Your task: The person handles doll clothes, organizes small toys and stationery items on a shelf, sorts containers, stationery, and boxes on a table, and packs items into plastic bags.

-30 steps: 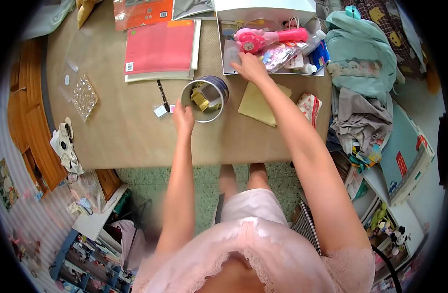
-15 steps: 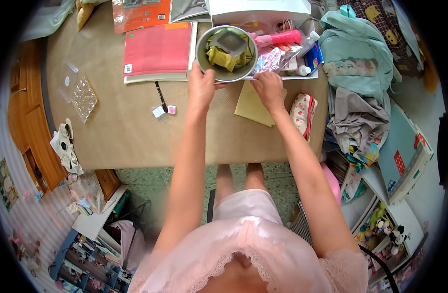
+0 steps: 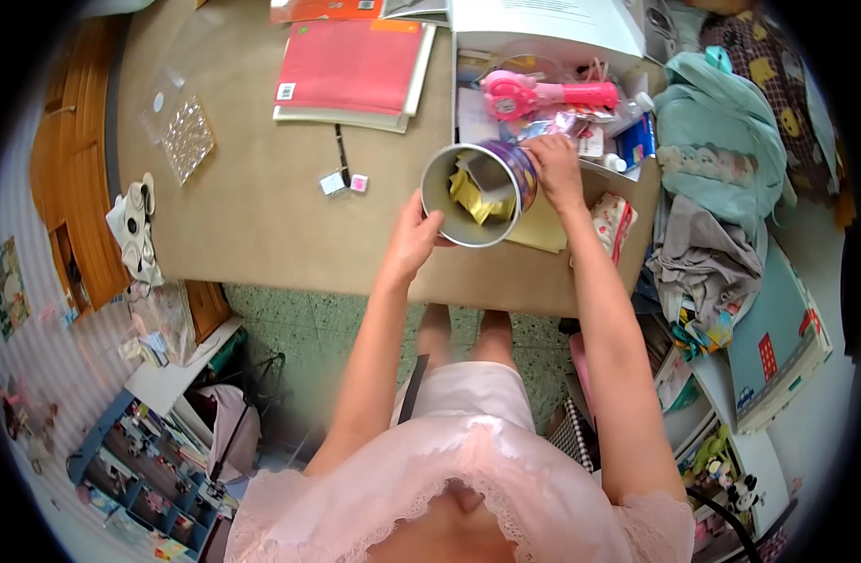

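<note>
A round tin [image 3: 521,176] with a silver rim and a purple patterned outside is tilted, its mouth toward me. Gold-coloured wrapped packets [image 3: 475,195] and a greyish one lie inside. My left hand [image 3: 414,242] grips the tin's left side near the rim, thumb toward the edge. On the far right, my right hand [image 3: 555,171] has its fingers curled against the tin's outside near its base. Partly hidden beneath the tin and right arm is a yellow paper [image 3: 543,235]. A cherry-print pouch [image 3: 614,223] with a red zip lies beside my right forearm.
An open white box [image 3: 552,38] holds a pink handheld fan [image 3: 543,92], bottles and packets. Left of it lie a red-covered book [image 3: 351,66], a black pen [image 3: 341,145] and a small pink-and-white block [image 3: 359,183]. A mint backpack [image 3: 717,127] stands at right.
The tin has come nearer to me, away from the box, and tilted so its purple side shows. My right hand has moved from the box's edge onto the tin. The view has shifted.
</note>
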Motion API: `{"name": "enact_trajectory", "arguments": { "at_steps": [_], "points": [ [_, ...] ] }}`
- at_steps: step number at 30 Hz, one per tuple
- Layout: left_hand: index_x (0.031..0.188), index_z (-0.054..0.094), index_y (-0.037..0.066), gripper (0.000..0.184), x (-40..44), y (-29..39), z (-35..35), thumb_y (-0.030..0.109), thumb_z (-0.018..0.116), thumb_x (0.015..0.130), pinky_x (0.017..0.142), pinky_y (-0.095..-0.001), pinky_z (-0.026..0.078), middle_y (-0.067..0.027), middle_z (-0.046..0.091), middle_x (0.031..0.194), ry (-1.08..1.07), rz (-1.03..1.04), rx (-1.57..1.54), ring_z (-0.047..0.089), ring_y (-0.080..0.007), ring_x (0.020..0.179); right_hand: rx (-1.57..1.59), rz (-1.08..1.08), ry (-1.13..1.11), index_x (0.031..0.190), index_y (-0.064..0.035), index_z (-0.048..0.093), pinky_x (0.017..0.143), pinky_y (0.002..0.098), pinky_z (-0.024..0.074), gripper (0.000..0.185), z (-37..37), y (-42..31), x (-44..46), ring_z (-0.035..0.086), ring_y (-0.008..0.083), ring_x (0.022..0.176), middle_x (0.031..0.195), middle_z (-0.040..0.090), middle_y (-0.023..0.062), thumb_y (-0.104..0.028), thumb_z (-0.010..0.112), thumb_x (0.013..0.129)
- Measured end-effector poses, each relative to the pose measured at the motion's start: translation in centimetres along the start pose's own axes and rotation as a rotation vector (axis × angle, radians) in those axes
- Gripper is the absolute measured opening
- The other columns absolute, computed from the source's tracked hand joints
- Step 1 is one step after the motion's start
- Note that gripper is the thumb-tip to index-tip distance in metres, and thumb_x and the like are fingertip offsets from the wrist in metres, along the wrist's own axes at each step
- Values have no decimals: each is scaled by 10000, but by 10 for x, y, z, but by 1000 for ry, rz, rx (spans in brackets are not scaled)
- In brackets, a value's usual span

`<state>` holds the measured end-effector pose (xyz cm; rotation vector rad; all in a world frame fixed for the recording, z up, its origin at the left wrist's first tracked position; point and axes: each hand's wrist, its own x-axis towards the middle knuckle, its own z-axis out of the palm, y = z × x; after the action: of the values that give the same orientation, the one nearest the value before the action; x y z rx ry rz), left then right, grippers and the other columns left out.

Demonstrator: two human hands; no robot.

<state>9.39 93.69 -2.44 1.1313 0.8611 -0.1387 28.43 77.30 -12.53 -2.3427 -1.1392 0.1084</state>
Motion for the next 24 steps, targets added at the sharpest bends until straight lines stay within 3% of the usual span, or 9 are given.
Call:
{"name": "enact_trajectory", "arguments": {
  "at_steps": [5, 7, 8, 9, 11, 13, 16, 20, 24],
  "points": [
    [1207, 422, 1, 374, 15, -56, -28, 85, 447, 843, 573, -297, 557, -142, 573, 1010, 57, -109, 160, 626, -191, 822, -65, -8, 43, 880, -103, 606, 897, 389, 355, 145, 6, -9, 1, 534, 233, 909, 877, 594, 39, -231, 593, 812],
    [1193, 441, -5, 373, 31, -79, -41, 160, 476, 859, 588, -354, 528, -196, 595, 972, 86, -148, 329, 635, -271, 804, -90, -3, 65, 884, -99, 598, 897, 390, 356, 145, 6, -12, -3, 534, 233, 914, 884, 593, 40, -225, 594, 812],
    [1178, 461, -11, 396, 40, -91, -52, 240, 496, 873, 697, -417, 484, -242, 601, 945, 121, 22, 525, 611, -358, 859, -63, 19, 39, 886, -96, 593, 894, 390, 358, 143, 6, -13, -5, 533, 234, 920, 890, 591, 42, -219, 593, 813],
    [1178, 461, -11, 396, 52, -96, -69, 240, 496, 873, 697, -417, 484, -242, 601, 945, 123, 19, 519, 611, -358, 859, -36, 42, 11, 888, -92, 588, 890, 390, 360, 142, 6, -14, -8, 533, 235, 926, 897, 590, 44, -212, 593, 813],
    [1164, 491, 0, 417, 74, -93, -105, 262, 563, 848, 836, -426, 429, -264, 581, 1001, 248, -146, 743, 560, -396, 966, -7, 52, 5, 887, -92, 587, 872, 391, 367, 131, 5, -18, -8, 530, 246, 911, 895, 587, 49, -202, 587, 817],
    [1232, 440, 38, 546, 77, -80, -128, 268, 656, 786, 884, -423, 413, -272, 467, 1195, 631, 113, 868, 459, -383, 1121, -70, 61, 38, 882, -92, 587, 850, 389, 372, 126, 8, -19, -7, 526, 257, 886, 880, 582, 53, -199, 588, 815],
    [1265, 370, 17, 742, 92, -80, -140, 341, 731, 703, 897, -454, 385, -261, 361, 1273, 933, 130, 1051, 401, -396, 1128, -91, 57, 72, 887, -93, 588, 837, 388, 375, 131, 11, -21, -5, 517, 263, 876, 874, 576, 55, -202, 589, 814],
    [1248, 355, 57, 782, 103, -84, -153, 338, 773, 650, 890, -430, 398, -250, 316, 1262, 832, 44, 1184, 376, -396, 1125, -114, 68, 68, 899, -96, 589, 851, 390, 371, 137, 11, -23, -6, 514, 263, 896, 884, 575, 57, -206, 583, 818],
    [1107, 432, 78, 499, 103, -89, -159, 142, 698, 689, 859, -414, 414, -193, 384, 1124, 741, 22, 1077, 460, -345, 995, -126, 68, 54, 907, -96, 587, 867, 390, 364, 140, 13, -21, -8, 512, 264, 905, 898, 571, 56, -211, 572, 828]
  ]
}}
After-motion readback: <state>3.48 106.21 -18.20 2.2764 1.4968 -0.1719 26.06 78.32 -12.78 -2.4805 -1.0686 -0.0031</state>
